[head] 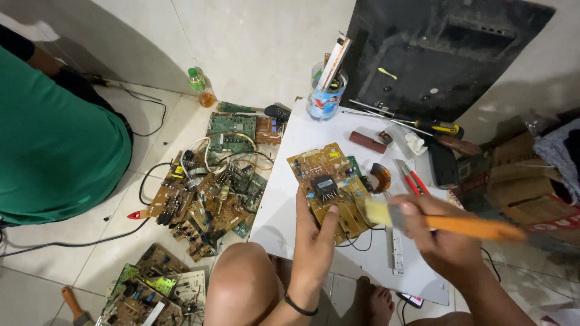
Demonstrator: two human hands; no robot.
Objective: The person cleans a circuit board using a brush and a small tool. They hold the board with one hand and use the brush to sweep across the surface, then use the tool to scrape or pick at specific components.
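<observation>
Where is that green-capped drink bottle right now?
The bottle stands on the floor against the wall, upper left of the head view, just behind the pile of circuit boards.

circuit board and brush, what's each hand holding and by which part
The left hand steadies the brown circuit board at its near edge, thumb on top. The right hand grips the paintbrush by its orange handle, just behind the bristles.

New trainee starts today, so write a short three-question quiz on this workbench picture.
1. True or false: the right hand holds a brush with an orange handle.
2. What does the left hand steady on the white board?
3. Where is the heap of spare boards: A on the floor, B in the cup?

Key: 1 true. 2 the brown circuit board. 3 A.
</observation>
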